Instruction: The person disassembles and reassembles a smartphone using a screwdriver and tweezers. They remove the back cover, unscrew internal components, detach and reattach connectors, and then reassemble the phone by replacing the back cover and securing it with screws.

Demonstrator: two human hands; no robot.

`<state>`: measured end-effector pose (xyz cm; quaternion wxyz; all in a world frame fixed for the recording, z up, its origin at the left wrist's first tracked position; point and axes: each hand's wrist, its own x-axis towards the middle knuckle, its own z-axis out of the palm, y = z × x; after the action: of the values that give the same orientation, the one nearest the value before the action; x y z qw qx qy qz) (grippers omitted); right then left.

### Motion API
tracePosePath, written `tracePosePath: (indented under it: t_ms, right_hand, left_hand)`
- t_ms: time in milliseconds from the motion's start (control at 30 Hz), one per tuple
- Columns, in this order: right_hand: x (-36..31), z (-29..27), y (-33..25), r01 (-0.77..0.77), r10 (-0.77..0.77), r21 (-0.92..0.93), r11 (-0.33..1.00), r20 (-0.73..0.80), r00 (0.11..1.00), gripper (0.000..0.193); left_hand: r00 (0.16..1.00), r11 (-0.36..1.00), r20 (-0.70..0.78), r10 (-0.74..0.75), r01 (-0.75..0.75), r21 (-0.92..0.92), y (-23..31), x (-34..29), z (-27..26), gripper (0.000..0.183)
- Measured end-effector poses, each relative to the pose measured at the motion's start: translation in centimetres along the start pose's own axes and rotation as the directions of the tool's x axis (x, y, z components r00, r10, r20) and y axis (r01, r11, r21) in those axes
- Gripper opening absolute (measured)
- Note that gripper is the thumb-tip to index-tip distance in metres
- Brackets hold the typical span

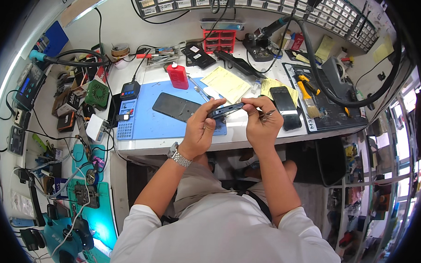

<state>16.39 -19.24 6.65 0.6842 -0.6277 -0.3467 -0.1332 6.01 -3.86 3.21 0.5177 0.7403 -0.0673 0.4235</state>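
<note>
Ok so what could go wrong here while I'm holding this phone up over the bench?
The phone is held edge-on in the air between the left hand and right hand, so a slip could drop it onto the blue mat or off the bench edge. The tweezers in the right hand sit close to the phone and might scratch it. The red bottle stands nearby and could be knocked over.

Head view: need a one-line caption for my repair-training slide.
Both hands, left hand and right hand, hold a dark phone edge-up above a blue work mat.
</note>
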Motion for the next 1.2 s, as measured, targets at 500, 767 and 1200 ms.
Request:
tracePosePath:
  t_ms: [500, 767, 1200]
  right_hand:
    - [-0.7, -4.5, 1.2, -0.209, 0.204, 0.093, 0.973, 0.060, 0.977, 0.051]
    - [-1.3, -5.2, 2.7, -0.196, 0.196, 0.105, 0.975, 0.011, 0.981, 0.048]
    - [-3.1, -5.0, 3.4, -0.249, 0.277, 0.212, 0.945, -0.112, 0.954, 0.037]
  left_hand:
    - [0.960, 0.996, 0.278, 0.023, -0.047, 0.081, -0.9, 2.1, 4.5, 0.041]
    - [0.954, 0.975, 0.287, 0.091, -0.143, 0.169, -1.8, 2.2, 5.2, 0.038]
    - [0.935, 0.938, 0.346, 0.080, -0.188, 0.290, -0.6, 1.8, 4.6, 0.034]
